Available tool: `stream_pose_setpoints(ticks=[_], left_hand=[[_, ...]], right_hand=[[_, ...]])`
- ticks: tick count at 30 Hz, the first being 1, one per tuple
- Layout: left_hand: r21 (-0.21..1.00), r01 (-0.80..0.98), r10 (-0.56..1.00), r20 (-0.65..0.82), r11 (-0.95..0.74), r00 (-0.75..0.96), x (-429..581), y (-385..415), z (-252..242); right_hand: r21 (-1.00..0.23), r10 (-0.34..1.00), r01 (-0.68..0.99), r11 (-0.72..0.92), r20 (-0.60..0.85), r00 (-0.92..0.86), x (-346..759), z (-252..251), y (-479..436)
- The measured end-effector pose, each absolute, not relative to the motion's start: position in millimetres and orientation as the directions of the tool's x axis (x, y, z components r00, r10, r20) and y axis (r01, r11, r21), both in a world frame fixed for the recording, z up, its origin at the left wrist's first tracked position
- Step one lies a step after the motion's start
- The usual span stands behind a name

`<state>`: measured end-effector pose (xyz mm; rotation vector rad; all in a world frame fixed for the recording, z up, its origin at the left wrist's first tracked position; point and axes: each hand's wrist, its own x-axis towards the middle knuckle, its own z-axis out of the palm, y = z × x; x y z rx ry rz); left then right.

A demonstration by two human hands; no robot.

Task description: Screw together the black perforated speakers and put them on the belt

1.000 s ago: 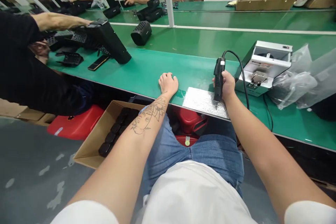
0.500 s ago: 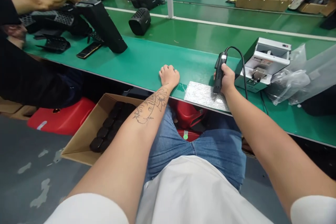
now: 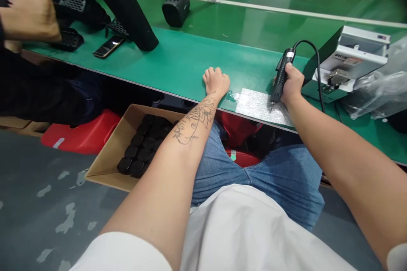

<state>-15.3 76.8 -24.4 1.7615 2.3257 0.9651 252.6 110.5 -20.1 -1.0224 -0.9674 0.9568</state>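
Note:
My left hand (image 3: 216, 81) rests on the green bench top (image 3: 181, 61) near its front edge, fingers curled and pressed together; nothing shows in it. My right hand (image 3: 292, 82) is wrapped round a black corded screwdriver (image 3: 282, 75), which points down with its tip at a silvery bubble-wrap sheet (image 3: 262, 105). This sheet lies at the bench edge, between my two hands. Just right of the screwdriver stands a silver and black box-shaped device (image 3: 349, 65).
Black speaker-like housings (image 3: 176, 6) and a phone (image 3: 109, 46) lie on the left and back. A co-worker's hand (image 3: 34, 12) is at far left. Below the bench are a carton (image 3: 110, 156) of black parts and a red stool (image 3: 82, 135). Clear plastic bags (image 3: 375, 89) lie right.
The view has tilted down and shifted, so the bench items appear higher. The co-worker's hand has moved. My hands keep the same poses, the right still round the screwdriver.

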Motion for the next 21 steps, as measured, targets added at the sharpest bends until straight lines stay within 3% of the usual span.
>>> stream_pose_setpoints(ticks=[14,21], left_hand=[[0.597,0.795,0.889,0.301,0.107,-0.345,-17,89,-33],[0.663,0.747,0.923,0.256,0.049,-0.288,-23,86,-26]], right_hand=[[-0.951,0.963,-0.256,0.176,0.111,0.247,255,-21,116],[-0.962,0.986,-0.269,-0.051,-0.092,0.142,260,-3,104]])
